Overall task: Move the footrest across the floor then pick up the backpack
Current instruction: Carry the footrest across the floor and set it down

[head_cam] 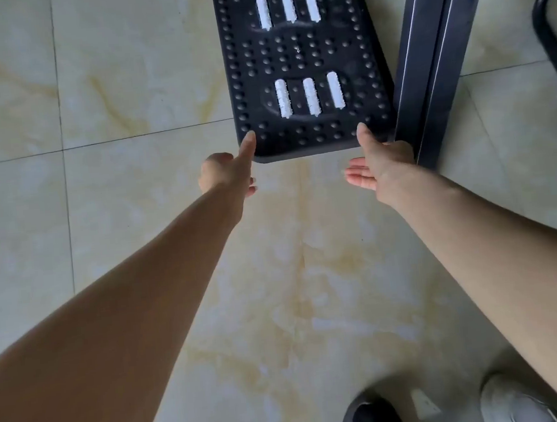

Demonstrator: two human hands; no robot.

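Note:
The black footrest (300,57) lies on the pale tiled floor at the top centre, studded with bumps and carrying two rows of white rollers. My left hand (227,175) is at its near left corner, thumb on the top surface and fingers curled under the edge. My right hand (381,165) is at the near right corner, thumb on top and fingers stretched out below the edge. Both arms reach forward from the bottom of the view. No backpack is in view.
A black metal rail (438,55) runs diagonally along the footrest's right side, almost touching it. A black curved frame (554,25) shows at the far right edge. A black shoe (372,418) and a white shoe (512,402) are at the bottom. Tiled floor (91,92) spreads to the left.

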